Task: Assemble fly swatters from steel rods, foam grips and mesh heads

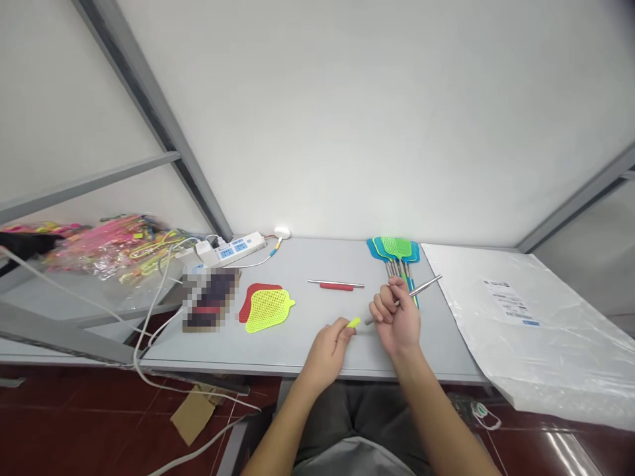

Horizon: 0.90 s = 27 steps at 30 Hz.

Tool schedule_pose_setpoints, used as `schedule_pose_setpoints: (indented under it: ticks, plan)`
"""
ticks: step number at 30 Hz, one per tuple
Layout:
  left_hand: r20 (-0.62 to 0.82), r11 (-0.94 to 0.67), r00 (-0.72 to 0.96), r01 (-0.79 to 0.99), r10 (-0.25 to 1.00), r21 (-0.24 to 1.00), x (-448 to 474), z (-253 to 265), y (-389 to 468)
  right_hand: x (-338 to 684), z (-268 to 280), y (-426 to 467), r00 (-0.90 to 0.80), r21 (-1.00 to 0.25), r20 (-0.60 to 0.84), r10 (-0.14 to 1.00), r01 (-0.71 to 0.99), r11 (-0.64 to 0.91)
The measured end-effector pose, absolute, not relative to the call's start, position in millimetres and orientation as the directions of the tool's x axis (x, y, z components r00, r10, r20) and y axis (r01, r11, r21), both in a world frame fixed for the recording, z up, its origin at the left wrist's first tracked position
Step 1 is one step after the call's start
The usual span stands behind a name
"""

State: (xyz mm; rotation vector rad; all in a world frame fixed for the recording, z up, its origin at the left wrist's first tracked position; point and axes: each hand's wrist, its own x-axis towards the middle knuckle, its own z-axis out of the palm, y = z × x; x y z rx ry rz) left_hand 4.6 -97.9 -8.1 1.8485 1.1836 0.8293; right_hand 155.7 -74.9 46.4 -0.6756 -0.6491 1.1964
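Two hands are seen over the near edge of the grey table (307, 344), from the one head view. A thin metal rod (426, 285) is gripped by the right hand (397, 320), fingers curled shut around its lower end, so the rod is tilted up and away to the right, off the table top. A small yellow-green cap (353, 322) is pinched in the closed fingertips of the left hand (327, 350), just left of the rod's lower tip; whether the two are touching can't be told.

Everything else is placed relative to that rod. Just behind it, a bunch of finished swatters (394, 250) with blue and green heads is laid flat, handles pointed at the right hand. Left of the rod, a second rod with a red grip (336, 285) is laid alone on the table. Further left, a yellow swatter head (268, 309) is stacked on a red one (248, 301), and past those a blurred-out patch is seen. Far back-left, a white power strip (233, 248) is parked by the wall, with a heap of pink and yellow bagged parts (109, 244) on the next table over. Right of the rod, a big clear plastic bag (526, 324) with a label is spread out.
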Motion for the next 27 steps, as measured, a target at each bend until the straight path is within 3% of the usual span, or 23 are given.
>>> schedule_pose_setpoints:
  ticks: [12,19,22,27]
  plan:
    - [0.191,-0.306,0.371,0.283,0.909,0.909,-2.5,20.1,-82.1,121.2,61.3,-58.2,0.024,-0.825,0.165,0.986,-0.544,0.151]
    - [0.102,-0.156,0.38,0.114,0.919,0.981,-8.2,39.3,-44.3,127.9,54.6,-34.8,-0.096,-0.966,0.195,0.976,-0.191,0.174]
    - [0.078,-0.138,0.351,0.148,0.933,0.979,-0.7,25.1,-42.2,145.8,45.3,-33.7,-0.196,-0.986,0.166,0.966,-0.061,0.157]
    - [0.282,-0.389,0.321,0.345,0.904,0.855,6.9,11.5,-30.8,152.5,35.6,-26.7,-0.134,-0.95,0.215,0.967,-0.257,0.175]
